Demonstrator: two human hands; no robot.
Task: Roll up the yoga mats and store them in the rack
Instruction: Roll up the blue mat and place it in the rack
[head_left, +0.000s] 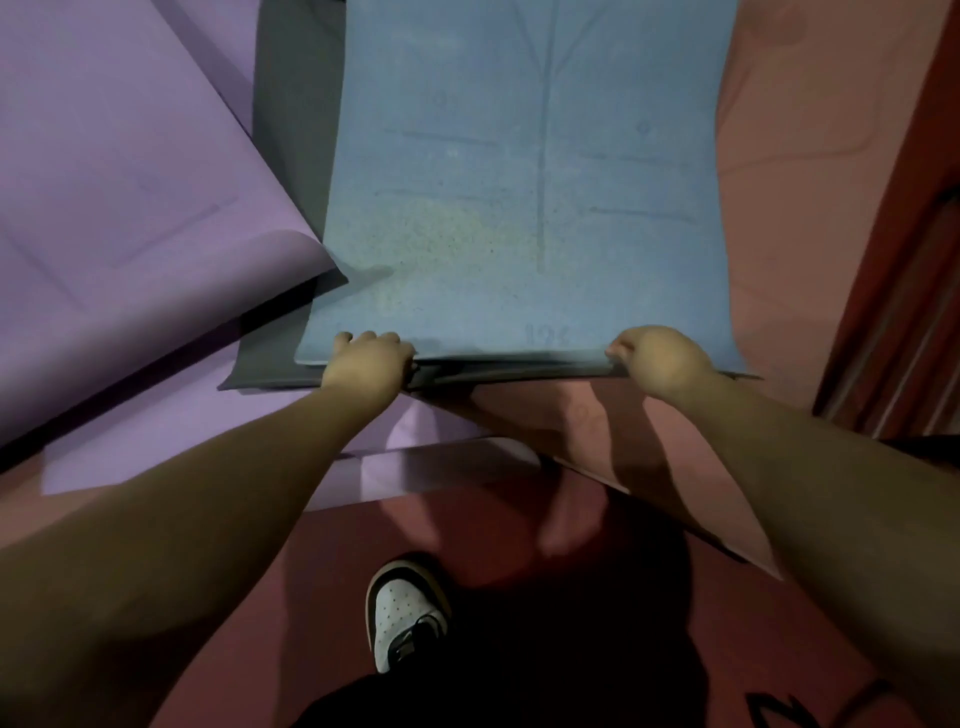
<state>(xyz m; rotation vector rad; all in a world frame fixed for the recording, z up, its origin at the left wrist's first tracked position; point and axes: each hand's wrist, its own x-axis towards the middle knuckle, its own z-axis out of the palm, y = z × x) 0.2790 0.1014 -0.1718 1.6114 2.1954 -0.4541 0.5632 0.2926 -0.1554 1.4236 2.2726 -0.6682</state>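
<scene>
Dim light falls on a dark red floor (519, 525); along the right side runs a reddish-brown wooden frame (904, 260)

Views: one only, head-worn, wide-angle; nothing shared with a second view.
Position: above the person's own arms, looking steeply down and forward.
Facing: floor-ward — shoe (408, 613) at lower centre, blue mat (519, 182) filling upper centre.
Nearness: close; forearms enter from both lower corners, left hand (370, 361) and right hand (658, 358) at mid-frame on the mat's near edge.
Edges: purple mat (114, 208) at upper left, pink mat (810, 182) at upper right — lines bend near the borders.
</scene>
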